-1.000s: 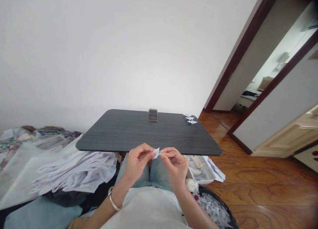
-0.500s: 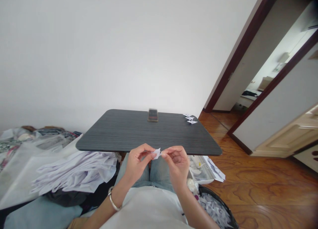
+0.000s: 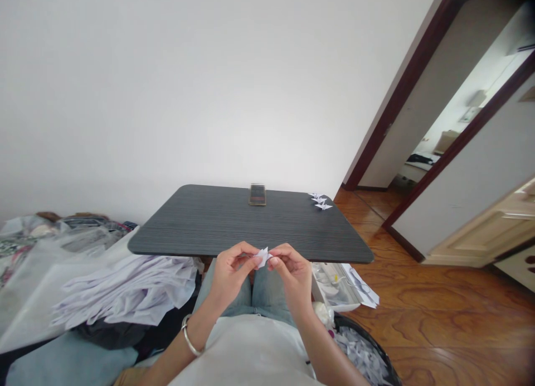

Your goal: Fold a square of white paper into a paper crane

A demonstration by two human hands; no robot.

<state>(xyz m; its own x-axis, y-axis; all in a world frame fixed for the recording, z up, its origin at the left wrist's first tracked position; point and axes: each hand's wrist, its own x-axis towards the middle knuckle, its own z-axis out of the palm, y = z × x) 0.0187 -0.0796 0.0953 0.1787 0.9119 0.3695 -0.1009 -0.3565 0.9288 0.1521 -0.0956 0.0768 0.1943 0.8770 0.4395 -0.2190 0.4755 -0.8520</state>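
A small folded white paper piece is held up at the near edge of the dark table. My left hand pinches its left side between thumb and fingers. From the other side my right hand grips a pointed part of the same paper, thumb against the fingers. Three white paper cranes stand in a row at the table's far right corner. A small dark framed object, blurred, lies at the back edge.
White cloth-like sheets are heaped at the left, beside bags and fabric. On the right stand an open white box with small items and a black bag full of folded paper pieces. A doorway opens beyond the wooden floor.
My right hand has shifted slightly left, closer to my left hand, and its fingers have curled in. The folded paper now shows more upright points between the hands.
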